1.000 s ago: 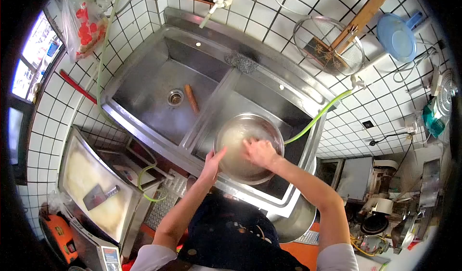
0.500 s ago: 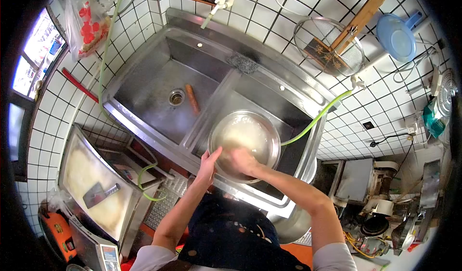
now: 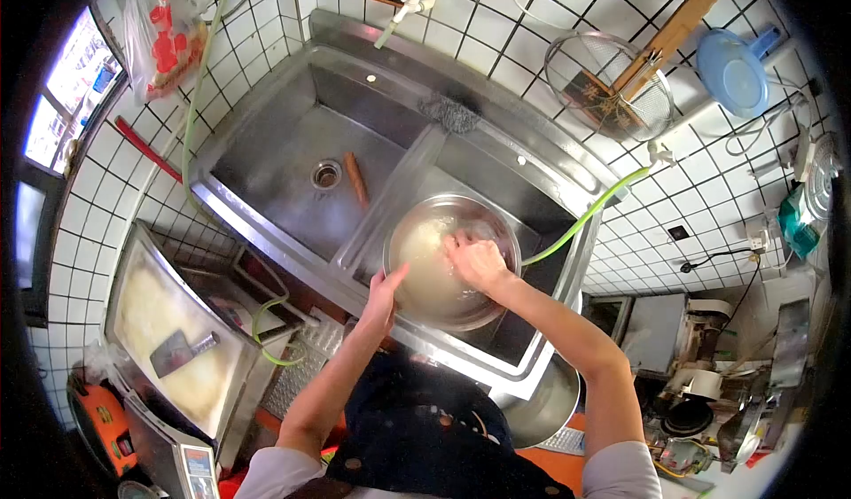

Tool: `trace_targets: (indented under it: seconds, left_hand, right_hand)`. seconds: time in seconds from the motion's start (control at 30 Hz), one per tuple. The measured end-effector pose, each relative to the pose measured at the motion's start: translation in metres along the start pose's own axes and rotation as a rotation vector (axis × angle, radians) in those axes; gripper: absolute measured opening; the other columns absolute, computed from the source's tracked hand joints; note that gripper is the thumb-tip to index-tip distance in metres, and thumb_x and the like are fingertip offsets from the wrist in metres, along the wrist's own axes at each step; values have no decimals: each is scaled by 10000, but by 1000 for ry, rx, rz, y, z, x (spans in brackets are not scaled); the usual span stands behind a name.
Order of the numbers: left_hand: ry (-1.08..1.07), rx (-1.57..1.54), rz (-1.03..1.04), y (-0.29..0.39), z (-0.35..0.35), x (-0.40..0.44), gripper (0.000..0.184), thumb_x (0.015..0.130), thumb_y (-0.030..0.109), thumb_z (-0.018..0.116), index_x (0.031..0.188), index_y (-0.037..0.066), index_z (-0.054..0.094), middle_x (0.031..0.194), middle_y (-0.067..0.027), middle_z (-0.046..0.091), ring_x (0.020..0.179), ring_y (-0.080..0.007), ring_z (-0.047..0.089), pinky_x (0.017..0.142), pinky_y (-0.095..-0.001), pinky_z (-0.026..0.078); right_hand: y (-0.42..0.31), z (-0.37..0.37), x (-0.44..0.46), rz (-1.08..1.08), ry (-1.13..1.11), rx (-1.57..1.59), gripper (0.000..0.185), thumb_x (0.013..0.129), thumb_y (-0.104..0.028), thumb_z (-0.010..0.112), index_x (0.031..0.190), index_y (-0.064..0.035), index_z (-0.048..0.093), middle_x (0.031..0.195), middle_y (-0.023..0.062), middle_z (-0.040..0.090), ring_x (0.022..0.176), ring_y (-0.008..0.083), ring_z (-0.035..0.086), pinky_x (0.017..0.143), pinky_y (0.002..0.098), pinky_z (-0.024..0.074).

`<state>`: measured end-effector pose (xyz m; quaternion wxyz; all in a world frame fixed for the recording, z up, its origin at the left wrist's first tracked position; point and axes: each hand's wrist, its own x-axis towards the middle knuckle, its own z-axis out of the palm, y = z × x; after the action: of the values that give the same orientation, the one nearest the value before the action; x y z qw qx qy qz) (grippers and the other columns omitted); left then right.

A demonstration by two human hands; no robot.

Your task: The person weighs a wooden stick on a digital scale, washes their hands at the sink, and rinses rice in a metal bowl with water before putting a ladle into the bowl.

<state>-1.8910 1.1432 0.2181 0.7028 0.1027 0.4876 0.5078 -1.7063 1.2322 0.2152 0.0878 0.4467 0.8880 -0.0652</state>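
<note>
A round metal bowl [image 3: 507,295] with cloudy, whitish water [image 3: 424,277] sits in the right-hand basin. My left hand [image 3: 383,297] grips its near-left rim, thumb up along the edge. Inside the bowl, right of its middle, is my right hand [image 3: 477,260], with the fingers curled down into the water. The cloudy liquid hides the fingertips and whatever they may hold. A pale patch shows under the water beside these fingers.
The steel double sink [image 3: 257,233] has a brown stick-like piece [image 3: 355,178] near the left drain [image 3: 325,175]. A green hose [image 3: 585,220] runs into the right basin. Steel wool [image 3: 450,113] rests on the back ledge. A cleaver [image 3: 182,353] lies on a board [image 3: 151,308] at left.
My right hand has moved right and slightly away from me through the water. The bowl has shifted slightly. My left hand stays at its rim.
</note>
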Motion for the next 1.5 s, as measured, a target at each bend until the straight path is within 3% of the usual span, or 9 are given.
trace_targets:
  seconds: [0.27,0.47,0.6,0.8,0.9,1.13,1.23,1.43,1.5]
  left_hand:
    - [-60,-13,-11,-16,-8,15,423,860,263,608,1187,14,509,1050,-72,598,930,-171,576,772,-306,464]
    - [-29,46,1,-11,-6,12,451,852,282,609,1200,18,500,1051,-66,594,920,-170,578,758,-298,461]
    - [-1,42,7,-2,0,6,460,850,288,604,1210,25,492,1044,-61,593,913,-167,575,735,-287,461]
    - [-50,58,38,-13,-5,22,495,843,305,618,1225,27,470,1064,-74,586,935,-174,573,753,-294,464]
    - [-66,42,55,-19,-6,28,467,854,308,604,1216,37,489,1047,-64,592,924,-152,570,738,-270,457]
    - [-58,72,-2,-11,-6,24,469,862,322,596,1221,39,487,1063,-64,589,930,-146,583,685,-267,478]
    - [-77,74,-23,-13,-12,28,462,862,318,596,1207,27,495,1061,-66,590,909,-146,588,659,-270,482]
    - [31,71,-14,-11,-12,28,466,846,321,609,1184,17,506,995,-57,604,840,-138,588,622,-261,469]
    - [23,42,-7,-6,-10,31,448,843,321,610,1171,29,517,968,-49,608,802,-128,589,593,-252,458]
  right_hand:
    - [-48,-7,-32,30,44,301,635,824,-413,590,1248,-1,356,1145,258,463,741,395,630,578,448,539]
    - [-40,13,0,-285,255,-86,562,776,-292,625,1249,-79,407,1243,201,404,1164,334,452,873,499,437]
    - [-23,4,4,-178,248,-69,466,793,-192,576,1238,-162,443,1263,147,403,1242,309,343,919,599,344]
    - [-15,5,4,127,-58,67,402,818,-118,512,1199,-34,420,1119,223,493,886,363,623,670,483,529]
    - [-7,26,-2,51,46,99,386,810,-105,514,1169,7,425,893,247,595,661,371,644,577,434,541]
    - [-36,42,-5,-13,23,372,238,815,-204,539,810,9,644,682,215,615,632,391,616,554,476,490]
    - [-44,31,5,-117,69,353,259,814,-237,555,880,1,635,749,212,619,683,368,614,604,448,489]
    - [-19,19,26,-113,141,29,407,781,-237,575,1152,-94,487,1138,155,439,1109,342,434,858,524,410]
    - [-14,6,15,-69,296,-74,357,810,-238,567,1113,-64,495,1079,167,495,921,332,542,773,492,465]
